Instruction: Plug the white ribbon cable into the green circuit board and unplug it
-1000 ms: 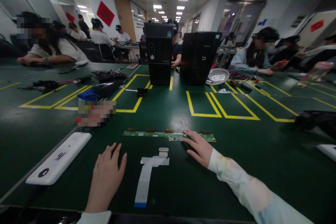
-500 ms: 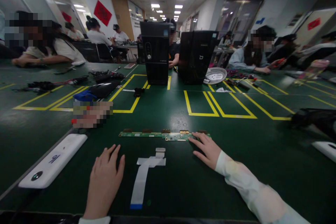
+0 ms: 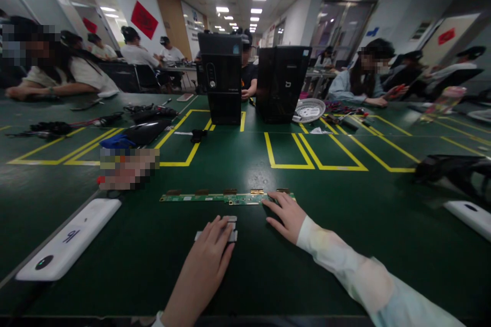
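A long, thin green circuit board (image 3: 207, 198) with brown flex tabs along its far edge lies across the table. My right hand (image 3: 286, 217) rests with spread fingers at the board's right end, fingertips touching it. Closer to me, a white flat ribbon cable (image 3: 232, 236) lies on the table, its connector end pointing toward the board. My left hand (image 3: 207, 258) covers most of this cable, with fingers stretched out flat over it; the lower part of the cable is hidden beneath the hand.
At left lies a white device (image 3: 69, 240) shaped like a power bank. Two black computer towers (image 3: 220, 82) stand at the back, beside a white basket (image 3: 310, 110). Cables (image 3: 149, 111) lie at back left, and a blurred object (image 3: 130, 168) before them. People sit around the table.
My left hand has moved right from beside the ribbon cable to over it. The circuit board has slid slightly left together with my right hand. The camera has turned a little to the right.
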Tool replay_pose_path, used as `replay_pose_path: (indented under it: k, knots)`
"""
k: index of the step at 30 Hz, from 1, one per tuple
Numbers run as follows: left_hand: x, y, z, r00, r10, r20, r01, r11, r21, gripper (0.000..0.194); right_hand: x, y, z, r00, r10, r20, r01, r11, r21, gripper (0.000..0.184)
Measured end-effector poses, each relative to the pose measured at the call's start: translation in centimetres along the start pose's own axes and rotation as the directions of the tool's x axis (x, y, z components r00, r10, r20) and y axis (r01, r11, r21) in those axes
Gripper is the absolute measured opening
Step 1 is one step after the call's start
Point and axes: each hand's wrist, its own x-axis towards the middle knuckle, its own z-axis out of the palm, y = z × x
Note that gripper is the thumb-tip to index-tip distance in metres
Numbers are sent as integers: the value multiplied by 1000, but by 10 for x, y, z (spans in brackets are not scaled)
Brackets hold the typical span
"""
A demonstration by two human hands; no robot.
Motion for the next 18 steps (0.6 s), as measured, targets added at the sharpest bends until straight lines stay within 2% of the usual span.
replay_pose_path:
  k: [6, 11, 18]
  knots:
    - [2, 24, 11, 999, 50, 0, -50, 998, -28, 46, 5, -2, 2, 1000, -10, -12, 10, 1000, -9, 43]
    - [13, 48, 12, 994, 107, 39, -108, 993, 39, 49, 2, 1, 3, 1000, -20, -9, 20, 1000, -9, 44]
    - [31, 55, 13, 990, 139, 33, -143, 974, 177, 44, -1, 2, 6, 1000, -30, -8, 30, 999, -37, 44]
